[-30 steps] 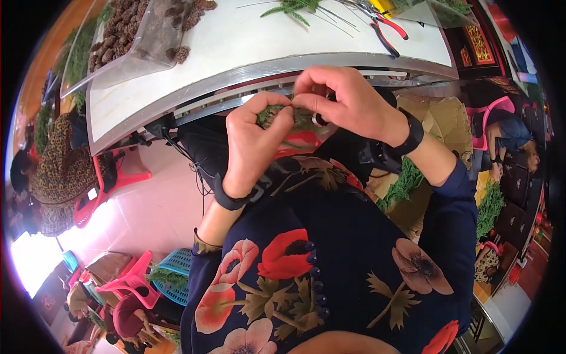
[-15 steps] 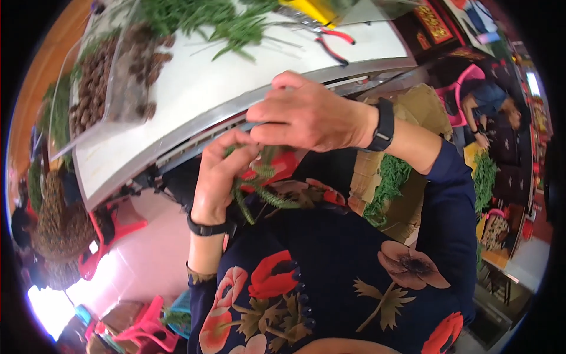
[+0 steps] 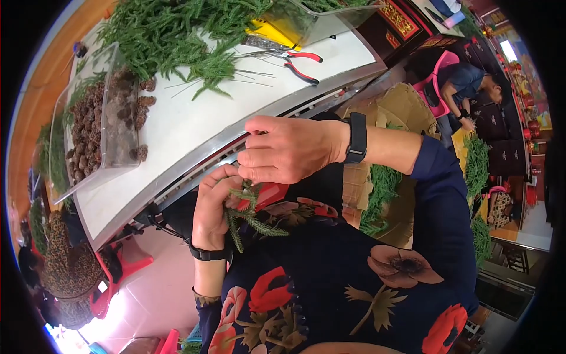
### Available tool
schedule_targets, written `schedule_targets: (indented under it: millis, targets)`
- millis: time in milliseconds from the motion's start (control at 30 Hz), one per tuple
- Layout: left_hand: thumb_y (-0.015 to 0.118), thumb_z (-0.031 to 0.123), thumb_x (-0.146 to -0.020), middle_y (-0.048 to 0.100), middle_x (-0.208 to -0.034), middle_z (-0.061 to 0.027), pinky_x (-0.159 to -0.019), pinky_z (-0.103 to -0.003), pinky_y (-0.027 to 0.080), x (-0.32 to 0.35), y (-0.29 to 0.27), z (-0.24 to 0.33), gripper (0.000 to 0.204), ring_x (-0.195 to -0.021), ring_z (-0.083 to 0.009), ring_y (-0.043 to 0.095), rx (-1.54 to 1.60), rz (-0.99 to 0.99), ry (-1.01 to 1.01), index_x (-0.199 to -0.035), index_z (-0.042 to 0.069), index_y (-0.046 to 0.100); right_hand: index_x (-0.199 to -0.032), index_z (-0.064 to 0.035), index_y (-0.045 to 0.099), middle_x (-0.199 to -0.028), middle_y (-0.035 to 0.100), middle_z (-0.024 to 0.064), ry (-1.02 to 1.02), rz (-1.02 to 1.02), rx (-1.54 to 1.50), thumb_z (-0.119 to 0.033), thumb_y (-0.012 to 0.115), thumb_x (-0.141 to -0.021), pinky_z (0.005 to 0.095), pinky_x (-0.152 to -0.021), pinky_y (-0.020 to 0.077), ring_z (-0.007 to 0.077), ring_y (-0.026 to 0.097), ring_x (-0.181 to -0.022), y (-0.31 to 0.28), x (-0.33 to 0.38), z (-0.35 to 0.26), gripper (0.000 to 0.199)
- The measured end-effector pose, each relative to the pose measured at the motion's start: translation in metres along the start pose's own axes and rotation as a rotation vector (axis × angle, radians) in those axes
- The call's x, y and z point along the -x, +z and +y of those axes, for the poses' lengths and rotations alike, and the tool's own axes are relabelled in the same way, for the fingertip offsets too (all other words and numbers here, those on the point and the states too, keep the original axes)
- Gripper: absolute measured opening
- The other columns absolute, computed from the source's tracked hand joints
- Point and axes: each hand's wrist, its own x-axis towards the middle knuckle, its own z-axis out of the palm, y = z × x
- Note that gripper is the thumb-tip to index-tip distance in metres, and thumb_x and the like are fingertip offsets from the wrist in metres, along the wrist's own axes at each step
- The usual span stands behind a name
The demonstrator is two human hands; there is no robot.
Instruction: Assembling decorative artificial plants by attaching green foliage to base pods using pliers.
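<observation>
Up and right of the fingers, red-handled pliers (image 3: 295,61) lie on the white table (image 3: 194,124), thin wires (image 3: 250,75) just beside them. Above the fingers a heap of green sprigs (image 3: 171,29) spreads; to their upper left a clear tray (image 3: 97,127) holds pine cones (image 3: 121,112). Right of the fingers more greenery (image 3: 382,189) fills a cardboard box (image 3: 407,106). Far right, a person (image 3: 471,82) sits on a pink chair (image 3: 441,62).

I see bare counter (image 3: 194,127) mid-surface; a clear box (image 3: 97,118) blocks its left edge, greenery (image 3: 171,35) and pliers (image 3: 295,59) crowd the far edge.
</observation>
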Motion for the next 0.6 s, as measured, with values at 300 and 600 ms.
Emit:
schedule_targets:
  millis: [300,600]
  targets:
    - [0.060,0.002,-0.085,0.054,-0.067,0.0053,-0.051,-0.017,0.031,0.006,0.001,-0.002,0.002,-0.056,-0.0006,0.043,-0.014,0.051,0.107,-0.086,0.001,0.062,-0.087,-0.0093,0.060,-0.083,0.053,0.0000,0.224,0.041,-0.125,-0.014,0.059,-0.083,0.0346,-0.077,0.0433,0.0157,0.054,-0.070,0.000,-0.007,-0.007,0.006]
    - [0.067,0.006,-0.082,0.057,-0.065,0.0026,-0.056,-0.021,0.041,0.002,0.023,-0.005,0.008,-0.061,-0.0026,0.048,-0.846,0.409,0.677,-0.086,0.000,0.065,-0.098,-0.0004,0.064,-0.077,0.064,0.0082,1.164,-0.261,-0.867,-0.025,0.061,-0.090,0.0305,-0.068,0.0489,0.0139,0.058,-0.068,-0.012,-0.004,0.011,0.026]
